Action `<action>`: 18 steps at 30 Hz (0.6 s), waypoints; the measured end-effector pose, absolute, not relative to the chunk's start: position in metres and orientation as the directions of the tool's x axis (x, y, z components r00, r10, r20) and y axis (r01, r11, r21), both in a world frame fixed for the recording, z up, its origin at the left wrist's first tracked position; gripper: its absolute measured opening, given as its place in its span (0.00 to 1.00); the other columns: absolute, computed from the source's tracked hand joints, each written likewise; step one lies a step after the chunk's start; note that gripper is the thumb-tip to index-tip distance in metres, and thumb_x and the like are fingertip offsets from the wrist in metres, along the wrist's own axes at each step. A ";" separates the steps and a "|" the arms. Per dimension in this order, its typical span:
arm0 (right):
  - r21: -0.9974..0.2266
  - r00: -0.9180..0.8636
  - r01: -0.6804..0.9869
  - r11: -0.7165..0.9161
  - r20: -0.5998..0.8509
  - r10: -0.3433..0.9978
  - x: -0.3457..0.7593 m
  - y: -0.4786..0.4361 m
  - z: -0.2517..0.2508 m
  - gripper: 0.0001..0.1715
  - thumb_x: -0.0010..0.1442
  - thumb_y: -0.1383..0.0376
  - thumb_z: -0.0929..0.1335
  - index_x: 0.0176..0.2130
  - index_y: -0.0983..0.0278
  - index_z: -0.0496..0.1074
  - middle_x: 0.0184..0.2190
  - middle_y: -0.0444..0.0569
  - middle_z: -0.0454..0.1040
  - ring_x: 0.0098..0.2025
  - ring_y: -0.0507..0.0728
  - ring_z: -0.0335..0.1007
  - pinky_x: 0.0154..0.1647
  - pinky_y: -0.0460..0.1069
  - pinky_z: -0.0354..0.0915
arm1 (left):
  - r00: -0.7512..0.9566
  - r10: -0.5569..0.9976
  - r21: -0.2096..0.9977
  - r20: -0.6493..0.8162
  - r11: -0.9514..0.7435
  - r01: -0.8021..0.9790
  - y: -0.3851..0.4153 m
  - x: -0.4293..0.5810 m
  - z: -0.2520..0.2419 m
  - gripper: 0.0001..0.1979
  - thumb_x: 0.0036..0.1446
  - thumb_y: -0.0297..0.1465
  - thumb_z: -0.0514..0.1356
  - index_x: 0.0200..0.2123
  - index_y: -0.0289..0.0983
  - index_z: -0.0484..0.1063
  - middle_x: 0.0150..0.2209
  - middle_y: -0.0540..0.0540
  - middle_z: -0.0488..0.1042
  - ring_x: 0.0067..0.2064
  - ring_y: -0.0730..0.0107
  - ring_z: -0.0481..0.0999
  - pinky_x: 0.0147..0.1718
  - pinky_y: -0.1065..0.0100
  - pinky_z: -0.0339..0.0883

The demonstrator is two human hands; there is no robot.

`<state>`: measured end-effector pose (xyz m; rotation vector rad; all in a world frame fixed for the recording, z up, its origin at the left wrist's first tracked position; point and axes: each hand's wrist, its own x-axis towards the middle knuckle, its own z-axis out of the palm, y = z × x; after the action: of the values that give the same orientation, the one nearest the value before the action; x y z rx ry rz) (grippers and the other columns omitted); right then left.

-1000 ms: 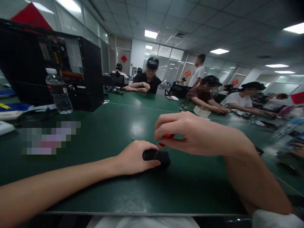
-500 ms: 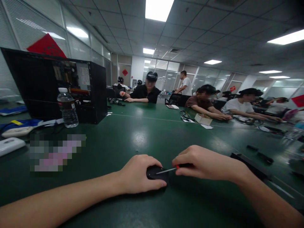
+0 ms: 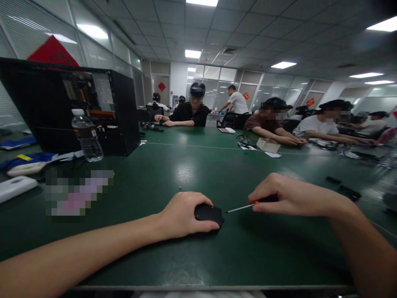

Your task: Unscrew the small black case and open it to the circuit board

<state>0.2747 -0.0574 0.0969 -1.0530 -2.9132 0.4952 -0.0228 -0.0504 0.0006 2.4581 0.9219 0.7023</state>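
Moved since the earlier frame: screwdriver point(image 3: 246, 206) and right hand point(image 3: 288, 196), both drawn away to the right.
Shows tip just off the right end of the black case point(image 3: 209, 214), apart from it, not over the top face as half a second ago. Pinched at the handle between right thumb and fingers, mostly hidden there; red-orange at the collar, silver along the shaft. Shows case on the green table point(image 3: 139, 260), near the front edge, gripped between left hand's point(image 3: 182, 215) thumb and index finger; curl of the remaining left fingers hidden, not determinable. Looks small, blocky, flat-topped, with tiny bright spots and a small projection at the right end. Also records person in white point(image 3: 238, 102) leaning forward, upright earlier.
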 end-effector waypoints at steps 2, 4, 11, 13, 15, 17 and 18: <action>-0.302 -0.776 0.627 0.718 -0.157 0.611 0.272 -0.058 0.096 0.24 0.72 0.51 0.62 0.34 0.64 0.76 0.28 0.44 0.74 0.29 0.51 0.68 0.31 0.46 0.56 | 0.666 0.680 0.526 0.307 -0.705 0.476 -0.049 -0.022 0.000 0.24 0.53 0.48 0.70 0.45 0.38 0.79 0.43 0.47 0.81 0.42 0.61 0.80 0.39 0.67 0.66; -0.291 -0.774 0.630 0.720 -0.163 0.611 0.270 -0.059 0.095 0.24 0.72 0.52 0.62 0.36 0.64 0.76 0.29 0.45 0.74 0.30 0.51 0.69 0.32 0.47 0.55 | 0.681 0.665 0.511 0.306 -0.718 0.472 -0.049 -0.022 0.001 0.24 0.53 0.48 0.70 0.45 0.37 0.78 0.43 0.46 0.81 0.42 0.61 0.79 0.39 0.67 0.66; -0.134 -0.817 0.576 0.807 -0.059 0.573 0.271 -0.060 0.088 0.19 0.73 0.58 0.62 0.35 0.62 0.76 0.26 0.43 0.73 0.27 0.50 0.68 0.29 0.47 0.53 | 0.694 0.649 0.493 0.312 -0.735 0.466 -0.048 -0.021 0.003 0.24 0.54 0.47 0.70 0.46 0.36 0.78 0.43 0.46 0.80 0.42 0.62 0.79 0.39 0.67 0.65; 0.040 -0.835 0.549 0.835 0.069 0.546 0.270 -0.066 0.083 0.18 0.72 0.60 0.63 0.34 0.62 0.76 0.24 0.43 0.72 0.25 0.50 0.66 0.28 0.48 0.51 | 0.691 0.650 0.489 0.315 -0.735 0.469 -0.049 -0.021 0.003 0.23 0.54 0.47 0.70 0.46 0.37 0.77 0.43 0.46 0.79 0.42 0.62 0.78 0.39 0.67 0.65; 0.244 -0.851 0.524 0.816 0.199 0.486 0.267 -0.077 0.080 0.17 0.72 0.62 0.63 0.34 0.61 0.76 0.23 0.43 0.71 0.23 0.52 0.66 0.28 0.50 0.50 | 0.691 0.649 0.482 0.318 -0.738 0.472 -0.050 -0.020 0.002 0.23 0.54 0.47 0.70 0.46 0.37 0.77 0.43 0.47 0.79 0.42 0.62 0.78 0.40 0.67 0.65; 0.410 -0.864 0.502 0.762 0.269 0.424 0.262 -0.092 0.077 0.18 0.72 0.63 0.62 0.33 0.61 0.76 0.22 0.44 0.70 0.23 0.54 0.66 0.29 0.52 0.50 | 0.688 0.650 0.479 0.325 -0.740 0.473 -0.050 -0.020 0.001 0.23 0.54 0.46 0.70 0.46 0.37 0.78 0.42 0.47 0.80 0.42 0.63 0.78 0.40 0.67 0.65; 0.469 -0.870 0.492 0.733 0.281 0.405 0.259 -0.100 0.076 0.19 0.72 0.64 0.61 0.33 0.62 0.76 0.22 0.45 0.70 0.22 0.55 0.66 0.29 0.52 0.50 | 0.685 0.651 0.479 0.327 -0.739 0.474 -0.050 -0.019 0.000 0.23 0.54 0.46 0.70 0.46 0.37 0.78 0.42 0.47 0.80 0.42 0.63 0.78 0.40 0.67 0.65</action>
<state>0.2591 -0.0997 0.0759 -0.7235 -2.7743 -0.8184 -0.0194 -0.0505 0.0004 2.5409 0.8822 0.6905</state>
